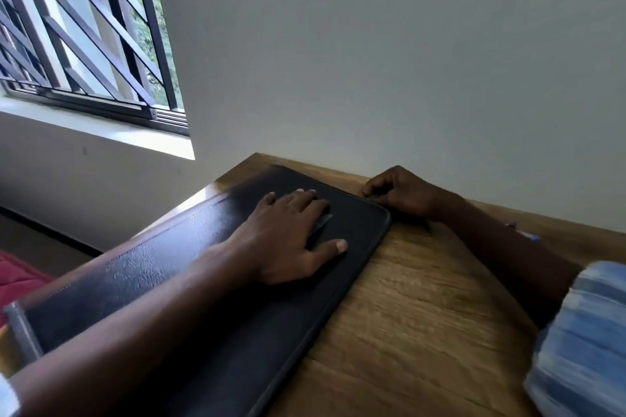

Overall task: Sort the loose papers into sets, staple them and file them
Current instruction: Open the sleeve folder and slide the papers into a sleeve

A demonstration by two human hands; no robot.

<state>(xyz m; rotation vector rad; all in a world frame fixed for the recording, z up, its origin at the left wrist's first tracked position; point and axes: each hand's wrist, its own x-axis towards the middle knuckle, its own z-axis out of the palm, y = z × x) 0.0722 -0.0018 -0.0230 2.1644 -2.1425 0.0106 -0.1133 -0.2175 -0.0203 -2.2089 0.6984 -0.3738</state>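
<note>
Head cam: left hand point(288, 234) flat, fingers spread, pressing down on the black folder point(169, 281). Right hand point(403, 193) curled at the folder's far-right corner, against its edge. Prob on a zip pull, can't tell if it's pinching anything. Folder closed, lying on the wooden table point(423, 315), long axis diag near-left to far-right, far end toward the wall. Right hand's nearer that corner, so opening likely starts there. No loose papers visible, presumably inside.

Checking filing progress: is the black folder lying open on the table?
No, the black folder lies closed, with the left hand flat on its cover.
</note>
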